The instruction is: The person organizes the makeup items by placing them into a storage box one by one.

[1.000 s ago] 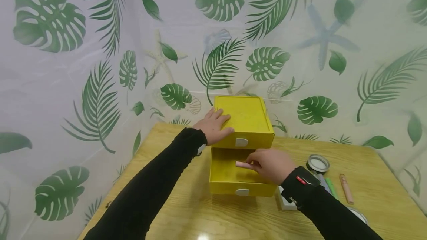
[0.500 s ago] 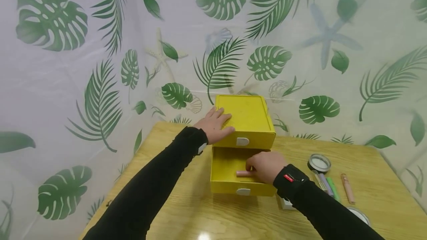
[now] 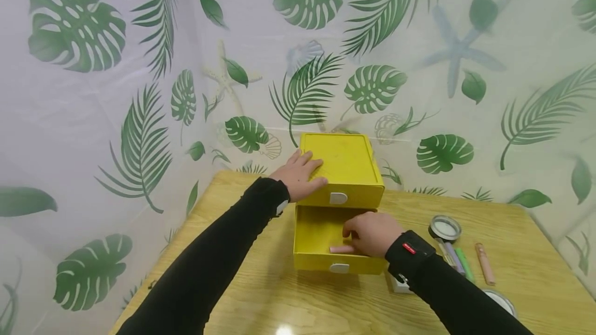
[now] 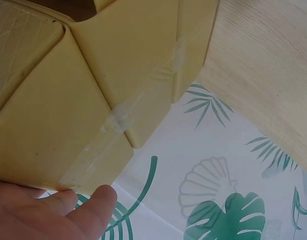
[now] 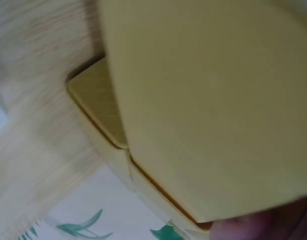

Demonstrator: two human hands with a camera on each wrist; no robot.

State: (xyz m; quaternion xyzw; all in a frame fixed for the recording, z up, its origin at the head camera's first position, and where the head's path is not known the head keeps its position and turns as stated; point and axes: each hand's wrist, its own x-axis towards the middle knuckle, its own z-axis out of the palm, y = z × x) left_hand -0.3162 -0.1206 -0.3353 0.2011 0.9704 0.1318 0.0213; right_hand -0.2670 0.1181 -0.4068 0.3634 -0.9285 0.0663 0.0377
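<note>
A yellow two-drawer box (image 3: 342, 156) stands on the table with its lower drawer (image 3: 316, 261) pulled out. My left hand (image 3: 300, 177) rests on the left of its top, fingers spread; in the left wrist view, fingertips (image 4: 96, 212) lie at the box's edge. My right hand (image 3: 374, 232) reaches into the drawer over its right side, fingers loosely bent. Just below those fingers a pink marker (image 3: 342, 248) lies low in the drawer behind the front panel, its right end hidden by the hand. The drawer's wall (image 5: 208, 110) fills much of the right wrist view.
To the right lie a peach marker (image 3: 485, 264), a green marker (image 3: 464, 264) and a purple marker (image 3: 453, 257). A round clear-lidded container (image 3: 445, 228) stands behind them. Another round item (image 3: 500, 301) and a white box (image 3: 399, 286) are partly hidden by the right arm.
My right hand has lowered the pink marker into the drawer; the marker now sits lower, away from the fingertips that pinched it. The left hand has stayed on the box.
</note>
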